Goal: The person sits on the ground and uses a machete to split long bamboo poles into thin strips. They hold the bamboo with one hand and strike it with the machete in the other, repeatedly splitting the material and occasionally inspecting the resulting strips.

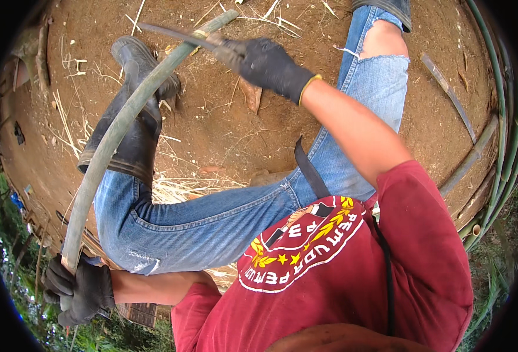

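Dirt yard (229,129) w/ pale shavings (179,186): bamboo length (121,123) gripped at near end

Viewing remotely, I note, near side first: gloved L hand (83,287), fingers curled snugly round bamboo's near end; thumb placement I can't confirm. Bamboo runs fwd from there, passing over L boot (144,138); contact w/ boot can't tell. Handling, my est.: light for its length, stiff but springy, skin smooth & poss. slippery, cut edges splinter-prone. Best hold: full wrap at near end, well clear of knife (171,33). Farther out: gloved R hand (270,66), fingers closed on knife handle; blade crosses bamboo nr far end, motion-blurred, so depth of bite unconfirmed. Out at rt. edge: long green poles (514,146).
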Demonstrator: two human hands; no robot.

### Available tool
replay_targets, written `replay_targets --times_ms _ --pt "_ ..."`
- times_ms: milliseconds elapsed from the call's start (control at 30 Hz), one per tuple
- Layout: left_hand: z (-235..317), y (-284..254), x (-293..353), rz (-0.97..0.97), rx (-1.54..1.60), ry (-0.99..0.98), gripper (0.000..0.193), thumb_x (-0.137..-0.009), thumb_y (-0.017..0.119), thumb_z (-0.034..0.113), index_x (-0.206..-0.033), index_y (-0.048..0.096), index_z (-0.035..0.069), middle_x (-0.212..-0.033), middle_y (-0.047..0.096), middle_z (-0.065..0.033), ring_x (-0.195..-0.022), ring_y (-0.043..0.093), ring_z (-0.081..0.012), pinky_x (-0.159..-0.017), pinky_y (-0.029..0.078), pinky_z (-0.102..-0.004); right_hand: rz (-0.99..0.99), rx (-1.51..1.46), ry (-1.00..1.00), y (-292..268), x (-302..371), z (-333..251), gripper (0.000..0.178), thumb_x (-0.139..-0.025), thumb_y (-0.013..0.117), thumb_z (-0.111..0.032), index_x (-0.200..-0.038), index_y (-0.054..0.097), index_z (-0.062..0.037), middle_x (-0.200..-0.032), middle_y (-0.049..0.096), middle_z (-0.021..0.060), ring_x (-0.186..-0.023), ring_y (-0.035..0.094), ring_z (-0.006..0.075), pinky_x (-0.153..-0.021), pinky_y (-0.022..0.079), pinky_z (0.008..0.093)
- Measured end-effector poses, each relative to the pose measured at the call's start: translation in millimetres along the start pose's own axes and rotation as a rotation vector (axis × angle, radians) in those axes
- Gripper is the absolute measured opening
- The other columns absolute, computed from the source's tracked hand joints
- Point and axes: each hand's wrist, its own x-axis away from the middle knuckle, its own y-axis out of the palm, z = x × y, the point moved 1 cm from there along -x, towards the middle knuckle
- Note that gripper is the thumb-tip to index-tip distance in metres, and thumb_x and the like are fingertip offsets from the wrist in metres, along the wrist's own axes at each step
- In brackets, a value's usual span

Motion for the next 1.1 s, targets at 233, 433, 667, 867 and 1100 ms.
replay_targets --times_ms 233,433,667,867,1100 --pt "-0.6 -5.9 -3.5 0.165 -0.238 0.073 0.053 -0.09 0.044 0.06 -0.077 0.042 0.008 -0.058 0.028 -0.0004 -0.046 0.025 -0.0129 -0.047 0.023 -0.0291 0.067 -0.039 0.018 2.7 -4.3 7.1 0.064 -0.097 0.034 -0.064 -0.14 0.052 -0.0195 -0.1 0.069 0.02 -0.097 0.066 0.0353 -0.09 0.051 0.0439" --pt "12.8 -41.2 -22.4 0.181 -0.279 0.028 0.052 -0.09 0.046 0.058 -0.083 0.045 0.007 -0.063 0.029 -0.002 -0.053 0.03 -0.0144 -0.051 0.026 -0.0297 0.034 -0.012 0.011 12.1 6.5 2.8 0.06 -0.096 0.039 -0.063 -0.134 0.059 -0.0202 -0.089 0.069 0.0195 -0.085 0.068 0.0354 -0.079 0.053 0.0433" --pt "12.0 -46.0 -22.8 0.256 -0.358 0.025 0.051 -0.085 0.054 0.057 -0.092 0.048 0.006 -0.064 0.03 -0.0008 -0.056 0.032 -0.0144 -0.053 0.027 -0.0303 -0.069 0.004 0.011 11.7 7.3 -1.6 0.06 -0.098 0.034 -0.063 -0.139 0.053 -0.0242 -0.086 0.069 0.0192 -0.085 0.068 0.0338 -0.081 0.053 0.0445" --pt "2.4 -29.1 -14.4 0.246 -0.404 0.103 0.055 -0.086 0.053 0.057 -0.095 0.047 0.004 -0.062 0.029 -0.0012 -0.054 0.03 -0.0141 -0.052 0.025 -0.0297 0.106 -0.053 0.121 17.5 -0.7 19.8 0.059 -0.097 0.034 -0.062 -0.139 0.053 -0.025 -0.097 0.071 0.0178 -0.092 0.068 0.0325 -0.086 0.052 0.0453" --pt "-0.3 -22.2 -8.5 0.233 -0.383 0.104 0.055 -0.093 0.042 0.055 -0.104 0.049 0.002 -0.063 0.03 -0.0028 -0.053 0.029 -0.0146 -0.052 0.026 -0.0301 0.091 -0.008 -0.145 29.5 5.7 3.2 0.051 -0.1 0.038 -0.055 -0.143 0.048 -0.0298 -0.084 0.069 0.016 -0.069 0.067 0.033 -0.064 0.054 0.0418"
